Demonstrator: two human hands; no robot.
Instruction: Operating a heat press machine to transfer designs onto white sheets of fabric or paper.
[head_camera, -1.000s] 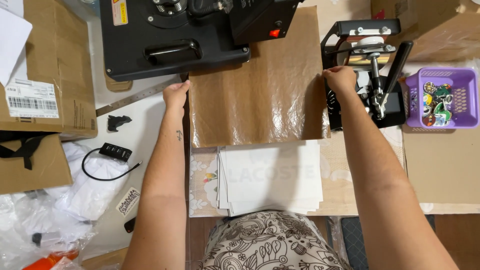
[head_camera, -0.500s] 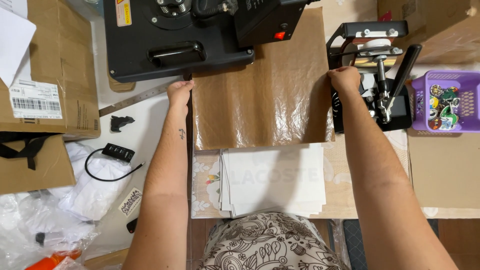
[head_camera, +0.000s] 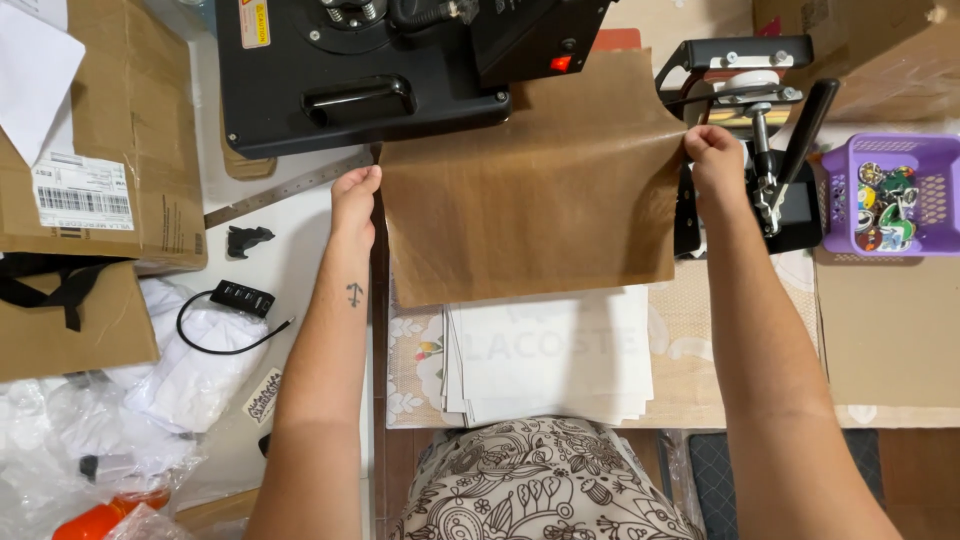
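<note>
Both hands, left hand (head_camera: 355, 195) and right hand (head_camera: 715, 155), pinch the brown sheet (head_camera: 535, 185) by its far corners, barely shifted since a second ago (same taut spread), hanging over the folded white cloth (head_camera: 550, 355) on the desk (head_camera: 900, 330).

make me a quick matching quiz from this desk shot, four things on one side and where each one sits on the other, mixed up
1. brown sheet
2. purple basket
3. white stack
4. black hub

a. far right, filled with small colourful pieces
b. on white cloth, outside the left forearm
c. held at its edges by the left hand and right hand
d. nearest the body, below the sheet

Pairs: 1-c, 2-a, 3-d, 4-b
</note>
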